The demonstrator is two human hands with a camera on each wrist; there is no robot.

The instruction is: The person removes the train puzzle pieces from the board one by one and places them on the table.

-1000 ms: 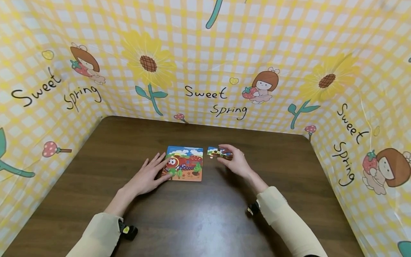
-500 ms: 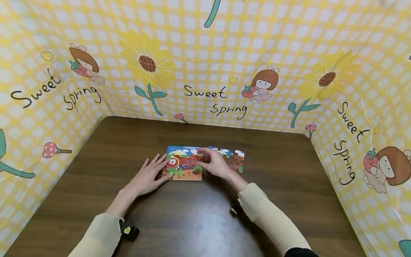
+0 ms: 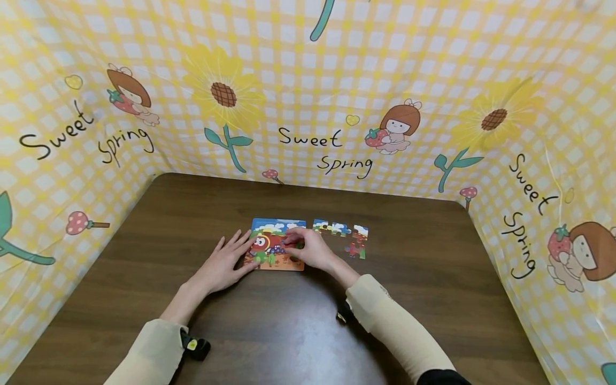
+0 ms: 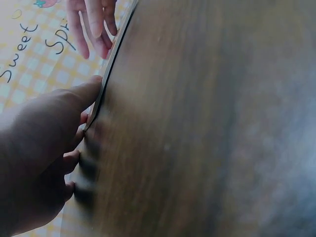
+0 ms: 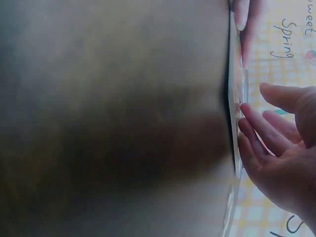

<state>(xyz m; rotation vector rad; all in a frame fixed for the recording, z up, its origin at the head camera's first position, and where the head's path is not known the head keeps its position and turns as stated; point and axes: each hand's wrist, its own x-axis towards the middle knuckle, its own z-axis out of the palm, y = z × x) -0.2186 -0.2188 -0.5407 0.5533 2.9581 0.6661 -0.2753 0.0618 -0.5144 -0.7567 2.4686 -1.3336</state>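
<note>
At left hand (image 3: 223,266), fingers wide: puzzle board (image 3: 276,263); hold steady.
Right hand (image 3: 310,250): over board, thumb wide of fingers; best press softly.
Beside right hand: loose pieces (image 3: 338,229).

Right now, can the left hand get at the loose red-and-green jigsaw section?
Probably not directly: the left hand rests on the flat train-picture puzzle, and the right hand lies between it and that section.
</note>
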